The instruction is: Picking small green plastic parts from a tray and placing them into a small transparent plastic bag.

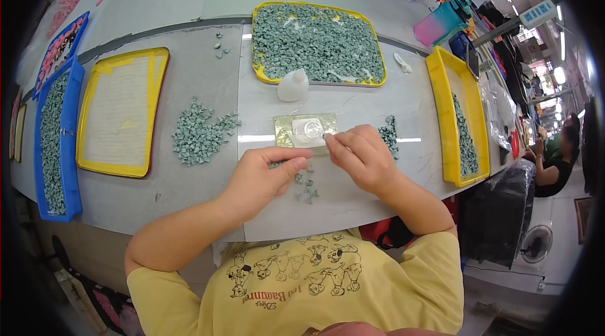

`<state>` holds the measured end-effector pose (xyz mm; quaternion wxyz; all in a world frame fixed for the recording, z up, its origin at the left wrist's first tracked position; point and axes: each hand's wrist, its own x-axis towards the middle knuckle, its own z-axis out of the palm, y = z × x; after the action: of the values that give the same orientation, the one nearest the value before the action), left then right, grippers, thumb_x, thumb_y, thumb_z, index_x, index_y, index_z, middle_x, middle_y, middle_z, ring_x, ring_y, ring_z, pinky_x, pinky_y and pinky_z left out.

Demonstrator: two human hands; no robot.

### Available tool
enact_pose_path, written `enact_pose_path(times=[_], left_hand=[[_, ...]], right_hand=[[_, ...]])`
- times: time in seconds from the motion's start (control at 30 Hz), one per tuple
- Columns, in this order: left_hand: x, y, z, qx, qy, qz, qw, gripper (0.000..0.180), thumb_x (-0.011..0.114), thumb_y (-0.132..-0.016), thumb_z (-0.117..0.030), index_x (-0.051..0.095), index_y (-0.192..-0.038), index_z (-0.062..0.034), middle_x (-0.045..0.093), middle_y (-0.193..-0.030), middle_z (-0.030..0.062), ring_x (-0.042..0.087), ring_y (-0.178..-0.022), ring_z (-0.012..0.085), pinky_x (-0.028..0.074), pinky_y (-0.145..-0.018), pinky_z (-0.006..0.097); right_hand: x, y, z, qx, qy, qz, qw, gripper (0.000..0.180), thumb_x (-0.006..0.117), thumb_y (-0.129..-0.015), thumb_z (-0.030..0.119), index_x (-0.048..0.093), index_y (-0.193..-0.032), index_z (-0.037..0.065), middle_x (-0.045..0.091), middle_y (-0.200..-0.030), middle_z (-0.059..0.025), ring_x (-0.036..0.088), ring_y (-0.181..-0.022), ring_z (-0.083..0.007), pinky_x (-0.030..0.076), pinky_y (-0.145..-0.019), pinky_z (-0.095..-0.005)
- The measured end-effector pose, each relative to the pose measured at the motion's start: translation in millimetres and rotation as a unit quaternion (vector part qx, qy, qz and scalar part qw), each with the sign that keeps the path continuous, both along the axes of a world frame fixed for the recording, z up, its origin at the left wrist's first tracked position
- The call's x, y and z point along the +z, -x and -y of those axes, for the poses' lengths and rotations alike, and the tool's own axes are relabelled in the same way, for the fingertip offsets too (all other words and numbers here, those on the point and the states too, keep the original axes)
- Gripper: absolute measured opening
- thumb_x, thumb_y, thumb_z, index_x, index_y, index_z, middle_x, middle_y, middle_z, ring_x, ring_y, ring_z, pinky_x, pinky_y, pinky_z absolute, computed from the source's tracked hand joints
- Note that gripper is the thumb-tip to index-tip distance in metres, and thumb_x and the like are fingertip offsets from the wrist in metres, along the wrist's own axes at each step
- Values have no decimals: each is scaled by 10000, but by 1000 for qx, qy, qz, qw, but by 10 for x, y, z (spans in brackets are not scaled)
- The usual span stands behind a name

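My right hand (365, 158) is pinched at the near right edge of a small yellowish pad (283, 129). A small dark-green piece shows at its fingertips. On the pad lies a white square with a round, glossy, see-through blob (309, 129) on it. My left hand (261, 180) is closed just left of the pad's near edge, thumb against fingers; green bits show by its fingers, but what it grips is hidden. Loose green pieces (307, 192) lie on the table between my hands. A bigger pile of green pieces (200, 133) is to the left, a smaller cluster (389, 137) to the right.
Beyond the pad stand a white squeeze bottle (293, 86) and a yellow-rimmed tray (382, 78) covered with green pieces. A yellow bin (441, 119) is at right; a yellow-edged board (120, 112) and blue bin (70, 147) are at left. Another person (554, 156) sits far right.
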<state>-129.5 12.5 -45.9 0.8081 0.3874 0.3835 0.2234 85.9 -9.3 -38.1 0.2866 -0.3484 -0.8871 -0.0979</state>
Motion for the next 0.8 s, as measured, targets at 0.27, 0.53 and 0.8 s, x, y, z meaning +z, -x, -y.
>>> enact_pose_path(times=[0.27,0.53,0.8], left_hand=[[-63,114,-39,28,46,18,998,133,594,-866,-109,541,-940,-12,522,-705,3,347,-521,38,264,-427,186],[-123,204,-61,37,76,52,995,129,510,-921,-161,486,-869,-45,496,-742,23,316,-502,39,250,-420,180],[-112,275,-74,46,81,49,994,208,472,-942,-237,462,-821,-69,445,-684,-17,301,-483,37,229,-408,184]], right_hand=[[-96,126,-34,-7,-20,32,999,268,647,-640,6,616,-896,-69,583,-832,-111,549,-678,-225,446,-581,-317],[-156,213,-71,-6,-18,44,999,269,640,-646,10,617,-904,-61,584,-845,-107,555,-691,-223,460,-606,-321],[-153,278,-79,-12,-10,20,1000,310,706,-606,-12,621,-903,-35,588,-835,-96,561,-702,-216,464,-617,-328]])
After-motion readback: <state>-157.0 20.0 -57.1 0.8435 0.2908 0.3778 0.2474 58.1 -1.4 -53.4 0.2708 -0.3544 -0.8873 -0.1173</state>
